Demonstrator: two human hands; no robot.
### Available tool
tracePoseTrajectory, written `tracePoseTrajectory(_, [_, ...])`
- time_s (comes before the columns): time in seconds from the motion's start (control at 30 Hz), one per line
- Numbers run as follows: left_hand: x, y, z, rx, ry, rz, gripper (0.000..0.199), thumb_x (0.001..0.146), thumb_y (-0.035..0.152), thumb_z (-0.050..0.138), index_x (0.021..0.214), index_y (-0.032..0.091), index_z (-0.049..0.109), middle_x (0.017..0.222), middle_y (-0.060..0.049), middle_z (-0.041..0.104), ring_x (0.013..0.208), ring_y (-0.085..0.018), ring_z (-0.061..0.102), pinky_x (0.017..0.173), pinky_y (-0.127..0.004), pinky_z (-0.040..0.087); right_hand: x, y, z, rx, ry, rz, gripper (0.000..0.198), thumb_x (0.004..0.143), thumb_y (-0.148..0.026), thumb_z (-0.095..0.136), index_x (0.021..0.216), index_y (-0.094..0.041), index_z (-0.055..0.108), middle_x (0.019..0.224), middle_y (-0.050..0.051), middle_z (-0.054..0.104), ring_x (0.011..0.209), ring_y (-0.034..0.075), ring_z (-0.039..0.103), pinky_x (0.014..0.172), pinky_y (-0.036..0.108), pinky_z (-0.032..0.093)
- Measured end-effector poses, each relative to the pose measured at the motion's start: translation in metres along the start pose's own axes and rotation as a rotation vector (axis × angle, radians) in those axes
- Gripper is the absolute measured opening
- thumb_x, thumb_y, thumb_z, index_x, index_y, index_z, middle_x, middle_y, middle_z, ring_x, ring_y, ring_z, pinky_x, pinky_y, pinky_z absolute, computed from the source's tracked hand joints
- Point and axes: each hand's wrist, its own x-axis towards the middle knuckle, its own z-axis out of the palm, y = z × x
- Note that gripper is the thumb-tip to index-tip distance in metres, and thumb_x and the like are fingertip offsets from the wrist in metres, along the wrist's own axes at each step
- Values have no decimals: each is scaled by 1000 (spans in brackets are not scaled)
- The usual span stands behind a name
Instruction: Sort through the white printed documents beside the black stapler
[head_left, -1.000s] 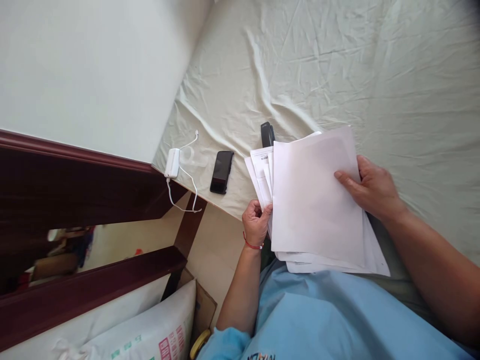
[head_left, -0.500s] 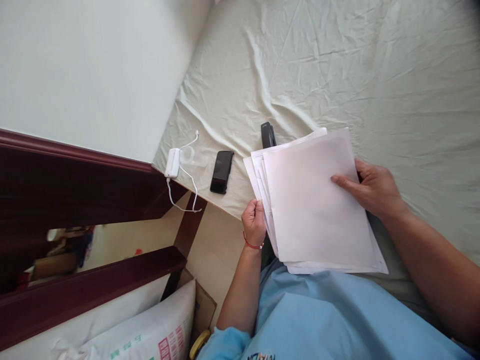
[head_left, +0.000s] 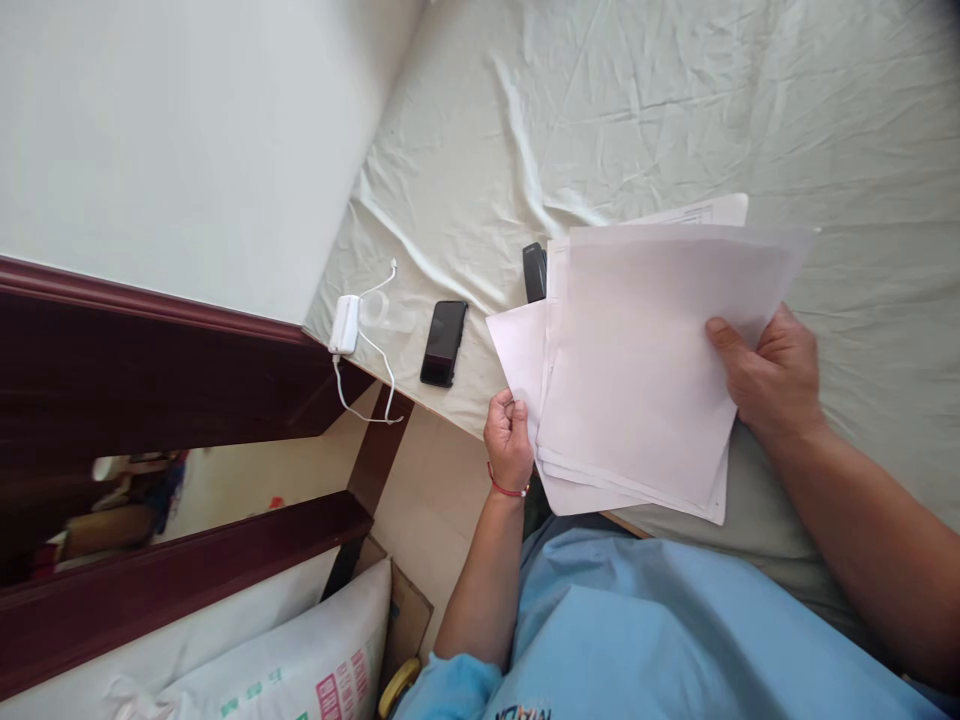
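A loose stack of white paper sheets point(head_left: 637, 350) is held in front of my body, its edges fanned unevenly. My right hand point(head_left: 776, 370) grips the stack's right side, thumb on top and fingers underneath. My left hand point(head_left: 510, 430), with a red string bracelet at the wrist, pinches the left edge of a lower sheet point(head_left: 517, 345) that sticks out beyond the others. Some printed lines show on a sheet at the far edge. Behind the stack's far left corner lies a black stapler point(head_left: 535, 270), partly covered by the papers.
A black phone point(head_left: 444, 343) lies on the pale, wrinkled sheet point(head_left: 675, 110) covering the surface. Left of it is a white adapter point(head_left: 345, 325) with a cable hanging past the edge. A dark red wooden rail point(head_left: 187, 540) and a white printed sack point(head_left: 300, 650) are at lower left.
My right hand has shifted up and to the right with most of the stack, turning it. More of the lower sheet at left is uncovered. My left hand stays nearly in place.
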Motion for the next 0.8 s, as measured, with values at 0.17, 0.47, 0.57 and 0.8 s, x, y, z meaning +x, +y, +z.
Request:
tracePoseTrajectory(0.17, [0,0,-1,-36,-30,-4,33,95,52,64,103,20,67,93,-4,73,85,-17,67,79,-27,53,-4,-9,-3,-69,-148,7,36,89,-46,70,115,-22,71,100,5,77,85,25,69,70,35,53])
tracePoseTrajectory(0.47, [-1,2,-2,-50,-71,-33,34,96,53,62,100,20,66,91,-3,70,85,-17,65,80,-27,51,-5,-10,-5,-83,-295,-60,30,92,-46,66,109,-22,72,93,4,74,80,24,67,63,32,50])
tracePoseTrajectory(0.57, [-2,3,-1,-30,-61,-25,35,98,54,59,99,20,66,90,-3,69,85,-18,64,80,-27,51,-5,-8,-4,-82,-316,-64,30,93,-48,66,108,-23,72,89,3,73,76,22,66,61,30,50])
tracePoseTrajectory(0.8, [-2,2,-2,-38,-62,-10,32,99,51,58,99,20,66,87,-2,67,81,-16,60,78,-27,48,-6,-10,-6,-53,-315,-63,27,93,-45,67,106,-22,73,85,2,72,70,19,64,58,28,49])
